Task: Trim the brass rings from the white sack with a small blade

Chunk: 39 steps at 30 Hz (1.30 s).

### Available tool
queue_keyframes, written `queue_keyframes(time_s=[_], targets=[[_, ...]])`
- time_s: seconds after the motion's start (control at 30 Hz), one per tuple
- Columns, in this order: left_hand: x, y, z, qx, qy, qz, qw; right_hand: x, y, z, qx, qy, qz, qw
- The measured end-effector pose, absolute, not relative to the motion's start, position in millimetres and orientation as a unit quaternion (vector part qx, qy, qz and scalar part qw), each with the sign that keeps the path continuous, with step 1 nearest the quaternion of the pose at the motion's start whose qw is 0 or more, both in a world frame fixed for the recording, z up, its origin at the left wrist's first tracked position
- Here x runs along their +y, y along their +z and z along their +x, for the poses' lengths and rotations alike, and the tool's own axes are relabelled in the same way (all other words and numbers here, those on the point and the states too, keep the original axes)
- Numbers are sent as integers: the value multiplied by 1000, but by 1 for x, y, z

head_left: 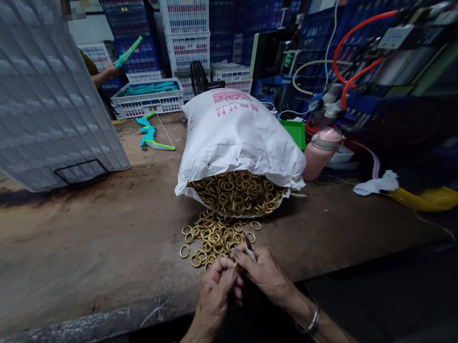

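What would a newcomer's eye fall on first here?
Probably the bulging white sack on the table, gold-coloured rings spilled from its open mouth. Next, the left hand and right hand, close together at the rings' near edge. Left of the sack, a turquoise toy bow stands out.

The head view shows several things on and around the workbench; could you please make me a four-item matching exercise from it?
1. Loose rings
2. White sack
3. Pink bottle
4. Right hand

A. To the right of the sack in the picture
B. A silver-coloured band around its wrist
C. Spread in front of the sack's mouth
D. Red print on top

Pairs: 1-C, 2-D, 3-A, 4-B
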<state>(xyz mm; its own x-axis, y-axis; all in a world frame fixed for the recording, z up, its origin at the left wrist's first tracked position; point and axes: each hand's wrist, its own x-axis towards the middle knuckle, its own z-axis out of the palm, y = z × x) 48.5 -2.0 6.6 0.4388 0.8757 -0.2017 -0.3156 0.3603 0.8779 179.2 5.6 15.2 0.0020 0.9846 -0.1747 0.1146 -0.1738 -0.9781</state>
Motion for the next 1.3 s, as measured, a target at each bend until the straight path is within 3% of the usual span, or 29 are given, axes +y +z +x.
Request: queue_keyframes(time_s=[0.2,0.4,0.5,1.3], targets=[[-3,7,50,317,414,326,789,5,13,185,-536,434,-606,396],[-3,2,49,349,411,351,766,-6,13,187,-715,293,-579,258],[-3,2,47,358,409,381,748,-9,13,186,-736,263,-581,227],[-2,5,44,361,426,459,691,-9,22,186,-753,253,-581,180]])
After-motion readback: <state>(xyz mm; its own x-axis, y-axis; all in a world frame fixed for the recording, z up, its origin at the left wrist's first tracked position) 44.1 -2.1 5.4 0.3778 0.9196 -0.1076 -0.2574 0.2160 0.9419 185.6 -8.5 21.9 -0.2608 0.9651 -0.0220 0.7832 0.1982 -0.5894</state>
